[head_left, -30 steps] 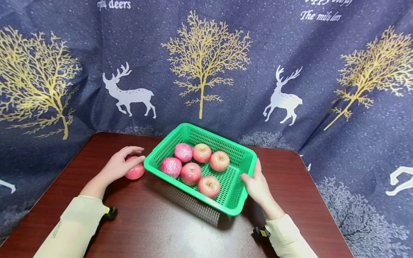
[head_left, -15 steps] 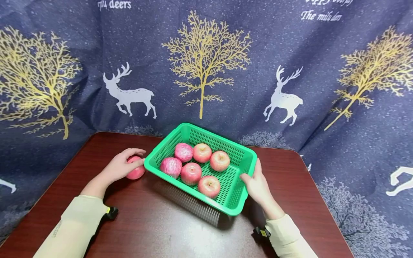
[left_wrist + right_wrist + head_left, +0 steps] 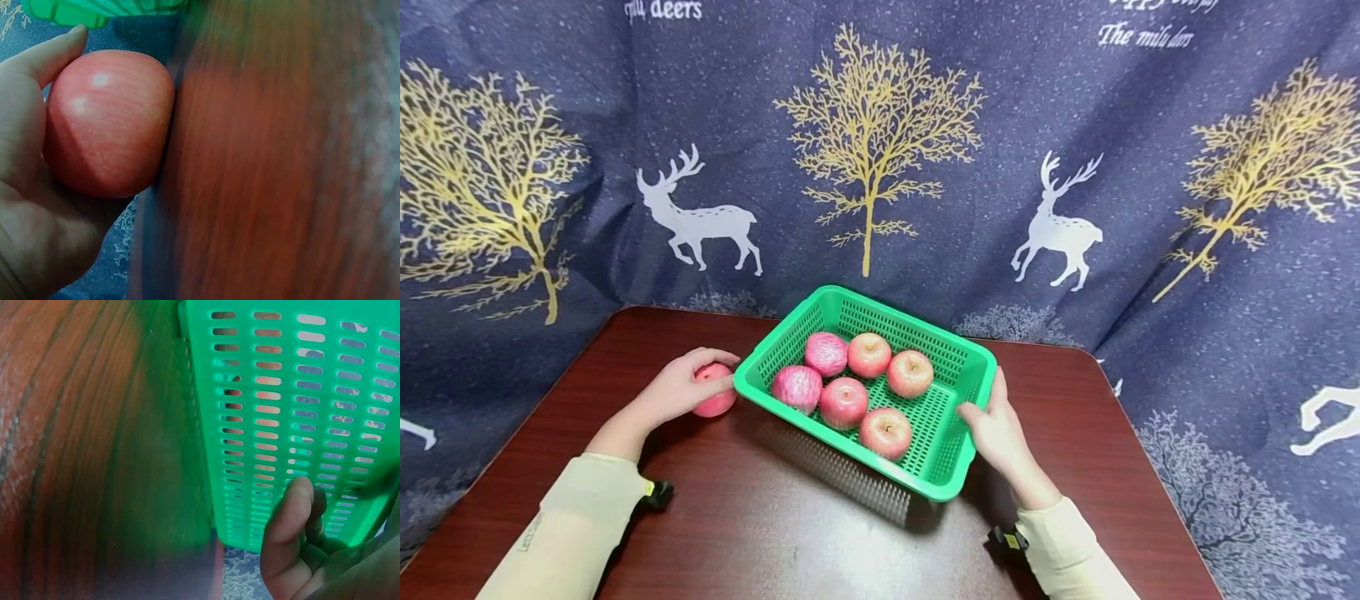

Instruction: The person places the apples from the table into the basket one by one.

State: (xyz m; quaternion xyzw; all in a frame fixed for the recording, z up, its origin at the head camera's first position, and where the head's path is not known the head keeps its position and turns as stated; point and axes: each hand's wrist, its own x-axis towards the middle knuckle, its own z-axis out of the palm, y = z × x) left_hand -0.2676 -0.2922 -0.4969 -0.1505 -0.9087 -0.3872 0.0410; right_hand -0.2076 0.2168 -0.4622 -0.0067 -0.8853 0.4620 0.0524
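Note:
On the left of the table, my left hand (image 3: 679, 385) grips a red apple (image 3: 715, 392). In the left wrist view the thumb lies along one side of the apple (image 3: 109, 122), the palm is behind it, and the other fingers are mostly hidden. The thumb tip is close to the left end of a green slotted plastic basket (image 3: 951, 354). My right hand (image 3: 1002, 433) holds the basket's right rim, thumb inside and fingers outside. In the right wrist view, curled fingers (image 3: 290, 525) are against the slotted wall. Several apples (image 3: 844, 403) lie inside, two with pink streaky skins.
The dark red wooden table (image 3: 760, 533) extends in front of the basket and out to both sides. A dark blue cloth (image 3: 760, 108) printed with gold trees and white deer hangs behind the table's back edge.
My left fingers have come down slightly and curled a little closer round the apple. The basket, the apples in it and my right hand have stayed in place.

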